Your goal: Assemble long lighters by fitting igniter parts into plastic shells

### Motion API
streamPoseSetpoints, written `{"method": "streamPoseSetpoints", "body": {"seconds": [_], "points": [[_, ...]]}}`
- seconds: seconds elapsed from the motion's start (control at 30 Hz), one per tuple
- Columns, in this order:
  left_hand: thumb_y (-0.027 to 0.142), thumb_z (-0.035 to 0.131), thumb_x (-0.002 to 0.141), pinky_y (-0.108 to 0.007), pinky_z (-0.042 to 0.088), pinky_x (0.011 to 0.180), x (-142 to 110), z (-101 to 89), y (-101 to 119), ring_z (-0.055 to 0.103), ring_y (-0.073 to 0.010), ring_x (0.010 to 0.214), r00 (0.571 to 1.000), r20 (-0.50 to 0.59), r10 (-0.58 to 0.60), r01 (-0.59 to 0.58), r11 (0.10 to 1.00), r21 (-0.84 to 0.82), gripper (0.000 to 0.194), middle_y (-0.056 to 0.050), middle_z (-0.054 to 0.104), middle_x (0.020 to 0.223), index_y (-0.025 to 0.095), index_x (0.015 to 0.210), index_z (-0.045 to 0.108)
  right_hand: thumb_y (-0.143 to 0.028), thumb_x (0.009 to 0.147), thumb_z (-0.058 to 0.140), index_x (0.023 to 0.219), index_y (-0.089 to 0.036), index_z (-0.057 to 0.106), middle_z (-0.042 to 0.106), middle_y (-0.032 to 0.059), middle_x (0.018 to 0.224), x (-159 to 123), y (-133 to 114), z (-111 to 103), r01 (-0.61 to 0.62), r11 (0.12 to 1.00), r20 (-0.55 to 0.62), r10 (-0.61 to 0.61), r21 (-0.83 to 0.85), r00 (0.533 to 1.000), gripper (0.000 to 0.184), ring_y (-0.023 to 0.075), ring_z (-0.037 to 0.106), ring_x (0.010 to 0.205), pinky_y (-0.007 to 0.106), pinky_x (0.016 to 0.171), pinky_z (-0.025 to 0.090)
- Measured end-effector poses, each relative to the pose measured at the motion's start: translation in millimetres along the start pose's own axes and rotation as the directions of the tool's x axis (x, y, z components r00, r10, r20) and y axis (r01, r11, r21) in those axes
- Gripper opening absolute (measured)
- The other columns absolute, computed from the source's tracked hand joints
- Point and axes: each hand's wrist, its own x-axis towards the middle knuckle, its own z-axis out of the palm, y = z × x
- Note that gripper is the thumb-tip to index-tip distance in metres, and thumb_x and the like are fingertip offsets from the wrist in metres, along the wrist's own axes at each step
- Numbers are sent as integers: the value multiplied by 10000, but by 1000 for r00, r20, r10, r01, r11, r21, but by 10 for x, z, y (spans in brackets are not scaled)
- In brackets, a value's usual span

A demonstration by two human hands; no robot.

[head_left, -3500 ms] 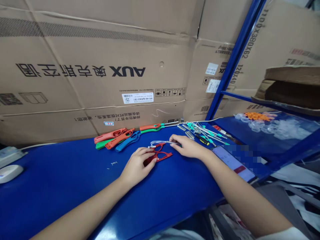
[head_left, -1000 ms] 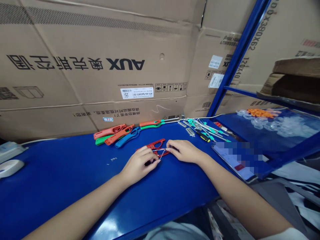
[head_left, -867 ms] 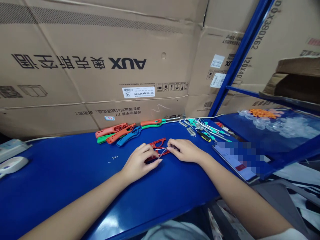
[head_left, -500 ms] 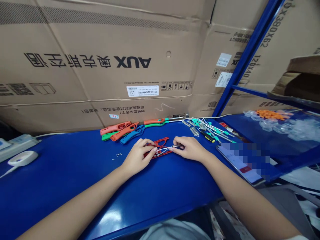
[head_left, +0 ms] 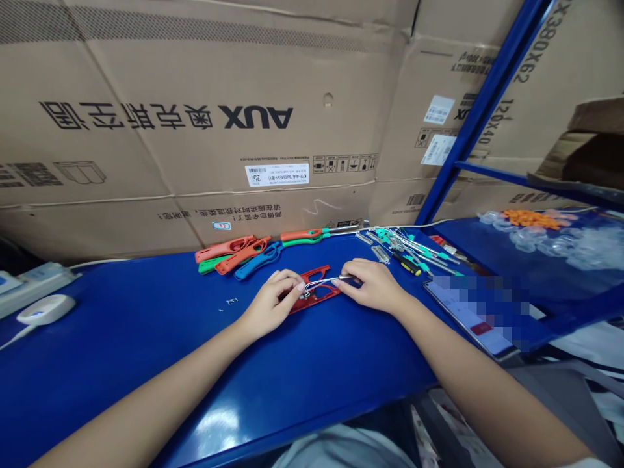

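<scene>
A red plastic lighter casing lies on the blue table, its trigger-guard openings facing up. Thin white wires run across it between my two hands. My left hand is closed over the casing's left end, thumb and forefinger pinching the looped wires there; the fingers hide part of that end. At the right end, my right hand pinches a small dark, rod-shaped part from which the wires come. Its far end is hidden in the fingers.
Orange, green and blue lighters lie along the back. Metal lighter tubes, clear parts and a yellow-black screwdriver are at right, near a phone. A white power strip sits left; orange caps lie far right.
My right hand has shifted slightly right and up with the dark part. The left fingers have moved onto the wires, and the red casing lies more in the open.
</scene>
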Motion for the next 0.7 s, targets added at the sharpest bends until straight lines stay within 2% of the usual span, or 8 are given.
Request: {"method": "streamPoseSetpoints", "body": {"seconds": [0.1, 0.23, 0.4, 0.53, 0.6, 0.7], "points": [[352, 445, 1027, -351, 433, 880, -10, 6, 0, 594, -198, 920, 1000, 22, -2, 2, 1000, 11, 341, -53, 678, 953, 197, 835, 680, -452, 956, 556, 815, -213, 574, 635, 29, 801, -2, -14, -18, 26, 1000, 32, -27, 17, 999, 278, 174, 561, 767, 278, 652, 348], [359, 458, 1026, -343, 419, 869, -9, 13, 5, 577, -193, 906, 998, 55, 7, -9, 999, 33, 339, -50, 680, 955, 189, 840, 686, -330, 991, 496, 887, -208, 585, 647, 41, 873, -6, -24, -51, 69, 995, 47, -72, 66, 996, 183, 179, 572, 818, 289, 713, 403], [334, 483, 1021, -351, 406, 891, 1, 20, -4, 587, -196, 936, 996, 80, 41, -43, 999, 27, 276, -53, 694, 978, 187, 924, 694, -305, 1021, 437, 931, -204, 598, 647, 52, 896, -7, 14, -45, 64, 993, 52, -69, 97, 996, 211, 194, 579, 865, 310, 768, 437], [328, 540, 994, -348, 422, 881, -11, 30, -39, 593, -193, 911, 998, 43, 42, -43, 999, 20, 213, -50, 699, 957, 184, 929, 683, -293, 1029, 404, 988, -207, 616, 672, 70, 989, -7, 74, -32, 50, 986, 63, -61, 159, 996, 232, 208, 605, 939, 330, 834, 449], [335, 571, 974, -333, 445, 834, -19, 36, -62, 586, -190, 876, 1000, 17, 26, -26, 1000, 10, 199, -51, 701, 939, 182, 922, 687, -293, 1024, 412, 1008, -216, 614, 680, 58, 989, -11, 107, -31, 14, 981, 75, -29, 193, 997, 216, 200, 616, 910, 321, 807, 448], [339, 618, 939, -315, 462, 774, -24, 41, -87, 580, -187, 833, 1000, -11, 4, -4, 1000, 3, 184, -52, 713, 915, 183, 921, 715, -306, 998, 470, 996, -223, 599, 669, 24, 876, -23, 160, -27, -76, 963, 139, 40, 260, 989, 153, 171, 606, 769, 282, 683, 428]]}}
